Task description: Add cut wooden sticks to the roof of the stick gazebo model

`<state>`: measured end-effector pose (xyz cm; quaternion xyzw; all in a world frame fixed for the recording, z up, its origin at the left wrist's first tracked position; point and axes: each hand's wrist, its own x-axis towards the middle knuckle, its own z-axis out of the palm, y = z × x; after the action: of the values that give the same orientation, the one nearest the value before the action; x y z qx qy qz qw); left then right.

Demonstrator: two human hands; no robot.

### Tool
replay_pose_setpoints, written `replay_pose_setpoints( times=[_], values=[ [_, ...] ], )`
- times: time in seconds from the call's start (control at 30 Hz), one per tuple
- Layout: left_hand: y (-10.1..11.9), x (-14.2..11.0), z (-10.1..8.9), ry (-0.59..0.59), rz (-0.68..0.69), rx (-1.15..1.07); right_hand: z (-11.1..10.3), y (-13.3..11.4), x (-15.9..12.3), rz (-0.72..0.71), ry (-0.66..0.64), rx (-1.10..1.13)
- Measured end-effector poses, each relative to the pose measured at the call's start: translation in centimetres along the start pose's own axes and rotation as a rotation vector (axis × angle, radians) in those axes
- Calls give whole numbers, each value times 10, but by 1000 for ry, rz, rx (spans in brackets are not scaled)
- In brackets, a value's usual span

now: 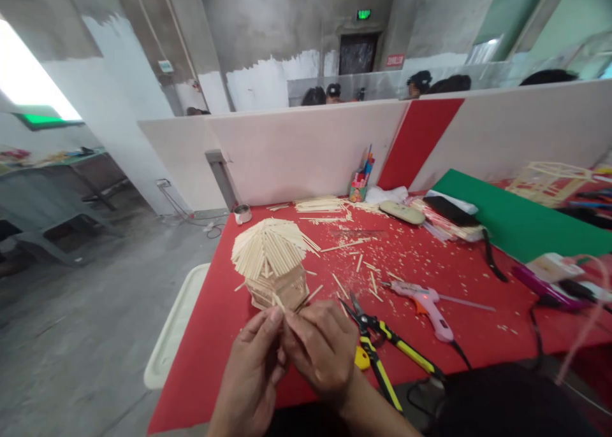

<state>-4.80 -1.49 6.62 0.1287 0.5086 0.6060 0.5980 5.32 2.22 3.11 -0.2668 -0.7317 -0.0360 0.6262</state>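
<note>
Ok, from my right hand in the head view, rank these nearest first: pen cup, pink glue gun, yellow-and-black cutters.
From the right hand:
1. Yellow-and-black cutters, just to its right.
2. Pink glue gun, farther right.
3. Pen cup, at the table's far edge.

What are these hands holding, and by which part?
A short pale stick, pinched near its lower end by the fingertips of the left hand and right hand.

Stick model [270, 249]: pale wood, matt, ribbed roof. Glue gun [423, 300]: smooth pink plastic. Table covering [215, 360]: matt red, apparently cloth.
</note>
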Motion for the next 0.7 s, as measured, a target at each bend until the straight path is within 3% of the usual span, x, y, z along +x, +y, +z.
replay_pose_setpoints(
  times=[0.1,0.23,0.37,0.43,0.57,0.7],
  values=[
    [-18,-4,-2,-52,-38,35,-17,-6,-21,63,-60,-24],
    [-41,5,0,-91,-66,57,-50,1,-45,235,-248,-108],
    [-57,13,1,-118,-60,123,-78,14,-63,380,-450,-373],
    [-61,14,1,-121,-56,146,-77,18,-70,400,-595,-496],
    [-62,14,-3,-118,-43,151,-52,24,-78,377,-875,-640],
    [-57,15,-9,-98,-5,170,-44,29,-76,430,-959,-657]
  ],
)
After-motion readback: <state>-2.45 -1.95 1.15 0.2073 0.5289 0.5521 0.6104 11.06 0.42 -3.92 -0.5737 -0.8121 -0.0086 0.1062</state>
